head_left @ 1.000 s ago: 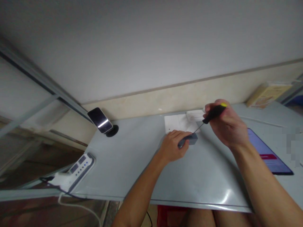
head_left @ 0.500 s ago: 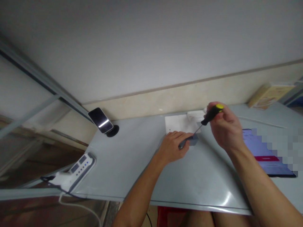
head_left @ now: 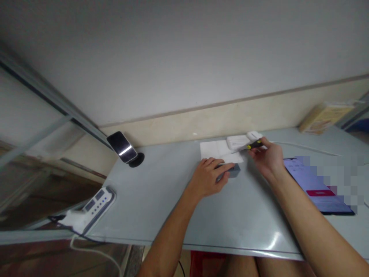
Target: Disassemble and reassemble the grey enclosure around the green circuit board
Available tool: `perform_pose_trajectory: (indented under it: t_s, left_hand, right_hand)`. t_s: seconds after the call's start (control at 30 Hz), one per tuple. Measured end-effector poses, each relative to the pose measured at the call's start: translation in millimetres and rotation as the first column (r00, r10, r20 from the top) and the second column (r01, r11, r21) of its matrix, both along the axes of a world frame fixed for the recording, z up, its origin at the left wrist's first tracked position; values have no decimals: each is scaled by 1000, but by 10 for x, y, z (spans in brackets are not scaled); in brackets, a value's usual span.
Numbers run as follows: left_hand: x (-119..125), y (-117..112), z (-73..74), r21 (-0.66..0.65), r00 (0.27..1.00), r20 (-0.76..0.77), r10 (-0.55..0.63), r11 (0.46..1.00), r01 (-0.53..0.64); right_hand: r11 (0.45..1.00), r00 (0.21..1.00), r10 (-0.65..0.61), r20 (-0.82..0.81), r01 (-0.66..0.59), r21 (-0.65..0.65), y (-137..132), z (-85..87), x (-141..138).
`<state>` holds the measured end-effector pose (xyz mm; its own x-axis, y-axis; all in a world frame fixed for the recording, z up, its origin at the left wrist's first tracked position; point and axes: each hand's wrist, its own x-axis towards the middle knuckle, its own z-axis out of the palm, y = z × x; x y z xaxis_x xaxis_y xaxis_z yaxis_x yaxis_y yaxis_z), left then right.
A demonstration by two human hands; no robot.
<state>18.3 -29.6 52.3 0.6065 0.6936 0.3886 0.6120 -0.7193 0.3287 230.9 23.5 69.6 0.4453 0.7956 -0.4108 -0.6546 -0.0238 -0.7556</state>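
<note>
Grey box [head_left: 235,169], probably light and rigid, held flat by the half-closed left hand [head_left: 209,177]; right hand [head_left: 266,157] pinches the screwdriver [head_left: 255,145] handle.

gray box [head_left: 235,169]: flat on table [head_left: 173,200] | screwdriver [head_left: 255,145]: black-yellow handle, nearly level

2 bare forearms, a bare left hand [head_left: 209,179] and right hand [head_left: 266,157], bare thighs below.
</note>
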Motion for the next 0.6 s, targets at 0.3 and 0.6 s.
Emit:
perform_pose_trajectory:
  t_s: [0.3,0.6]
  left_hand:
    - [-521,404,-219,23,838,412,357,916,-401]
    - [-517,472,-405,-16,941,94,325,946,-325]
  right_hand:
    - [950,924,297,242,-312,23,-59,-159,-283]
    - [951,913,297,280,-309,0,-73,-238,-349]
